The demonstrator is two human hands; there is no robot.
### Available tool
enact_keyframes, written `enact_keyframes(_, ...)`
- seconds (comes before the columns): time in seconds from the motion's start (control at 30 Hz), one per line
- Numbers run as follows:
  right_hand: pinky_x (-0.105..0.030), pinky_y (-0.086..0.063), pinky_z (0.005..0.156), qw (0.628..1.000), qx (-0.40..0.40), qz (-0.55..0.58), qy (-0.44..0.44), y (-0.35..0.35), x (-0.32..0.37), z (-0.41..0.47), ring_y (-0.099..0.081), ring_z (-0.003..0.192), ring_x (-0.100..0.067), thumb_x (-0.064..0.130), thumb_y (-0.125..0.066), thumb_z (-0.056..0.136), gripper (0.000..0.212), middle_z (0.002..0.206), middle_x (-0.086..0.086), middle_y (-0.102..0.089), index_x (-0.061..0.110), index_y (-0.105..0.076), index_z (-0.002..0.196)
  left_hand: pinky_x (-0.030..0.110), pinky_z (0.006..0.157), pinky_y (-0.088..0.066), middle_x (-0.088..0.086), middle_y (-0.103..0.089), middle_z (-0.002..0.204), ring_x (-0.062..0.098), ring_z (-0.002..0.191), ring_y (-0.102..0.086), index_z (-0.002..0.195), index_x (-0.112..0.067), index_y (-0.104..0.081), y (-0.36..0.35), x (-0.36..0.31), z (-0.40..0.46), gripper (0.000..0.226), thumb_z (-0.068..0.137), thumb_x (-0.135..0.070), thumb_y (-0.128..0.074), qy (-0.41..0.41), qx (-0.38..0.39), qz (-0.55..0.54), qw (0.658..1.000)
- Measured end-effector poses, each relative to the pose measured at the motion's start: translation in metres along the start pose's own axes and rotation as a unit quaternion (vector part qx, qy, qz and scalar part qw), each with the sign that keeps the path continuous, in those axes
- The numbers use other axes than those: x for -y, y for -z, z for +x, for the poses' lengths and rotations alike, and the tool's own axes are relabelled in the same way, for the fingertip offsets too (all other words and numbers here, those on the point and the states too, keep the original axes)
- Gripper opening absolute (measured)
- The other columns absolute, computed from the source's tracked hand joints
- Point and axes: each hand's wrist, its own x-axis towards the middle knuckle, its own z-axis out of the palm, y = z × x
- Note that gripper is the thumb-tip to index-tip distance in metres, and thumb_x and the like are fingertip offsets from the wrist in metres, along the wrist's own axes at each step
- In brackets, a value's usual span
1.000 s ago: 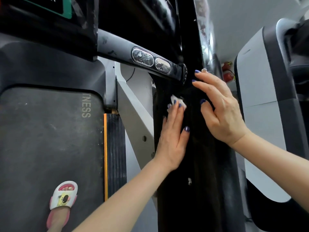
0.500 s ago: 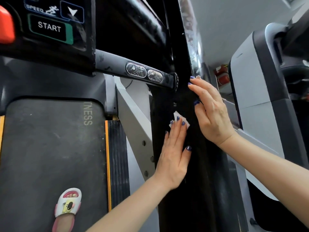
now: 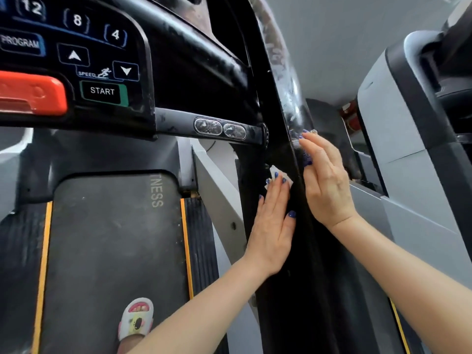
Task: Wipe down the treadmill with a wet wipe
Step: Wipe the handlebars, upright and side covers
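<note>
My flat left hand (image 3: 273,226) presses the small white wet wipe (image 3: 277,175) against the black treadmill upright (image 3: 301,290); my right hand (image 3: 327,182) (at three o'clock) lies open against it, grasping nothing.

Bare forearms, dark blue nail polish, white slipper (image 3: 136,318) with pink trim.

The upright post (image 3: 270,226) looks glossy black plastic, the belt (image 3: 109,251) matt and scuffed, the wipe (image 3: 277,175) thin white cloth.

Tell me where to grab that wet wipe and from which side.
Pinch the wet wipe at its free upper corner, coming from above. The left hand presses the rest flat against the black upright, so only that edge pokes past the fingers.
</note>
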Motion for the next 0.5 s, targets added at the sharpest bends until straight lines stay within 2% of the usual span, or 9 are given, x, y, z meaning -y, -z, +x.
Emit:
enact_keyframes(0.17,-0.042,-0.037,0.117,1.0,0.007,0.021,0.001,0.006,0.002,-0.022,-0.039,0.141,-0.016,0.002,-0.037,0.092,0.048,0.145,-0.014,-0.05,-0.004,-0.055,0.136,0.038,0.127,0.007,-0.012,0.007,0.168,0.001,0.153,0.01,0.158,-0.025,-0.002,0.004,-0.006,0.007,0.06,0.106,-0.02,-0.032,0.002,0.011,-0.009,1.0)
enact_keyframes(0.3,-0.03,-0.03,0.12,0.999,0.006,0.028,-0.023,0.003,0.001,-0.014,-0.035,0.139,-0.008,0.005,-0.037,0.094,0.047,0.145,-0.015,-0.051,-0.003,-0.055,0.137,0.027,0.124,0.01,-0.014,0.003,0.168,0.0,0.153,0.008,0.16,-0.023,-0.008,0.016,-0.012,0.042,0.061,0.105,-0.014,-0.034,-0.011,-0.01,-0.007,1.0)
enact_keyframes(0.37,-0.023,-0.027,0.12,0.999,0.003,0.028,-0.026,0.003,0.002,-0.015,-0.036,0.138,-0.008,0.005,-0.037,0.094,0.047,0.145,-0.016,-0.051,-0.004,-0.055,0.136,0.026,0.124,0.008,-0.016,0.002,0.167,0.0,0.153,0.007,0.159,-0.025,-0.008,0.014,-0.013,0.04,0.063,0.104,-0.01,-0.036,-0.011,-0.021,-0.016,1.0)
enact_keyframes(0.5,-0.023,-0.027,0.119,0.999,0.001,0.031,-0.03,0.003,0.004,-0.014,-0.039,0.138,-0.014,0.006,-0.038,0.095,0.046,0.144,-0.015,-0.052,-0.004,-0.056,0.135,0.028,0.126,0.004,-0.022,0.003,0.166,0.004,0.155,0.004,0.158,-0.027,-0.011,0.001,-0.011,-0.003,0.068,0.1,-0.002,-0.036,-0.02,0.005,-0.05,0.999)
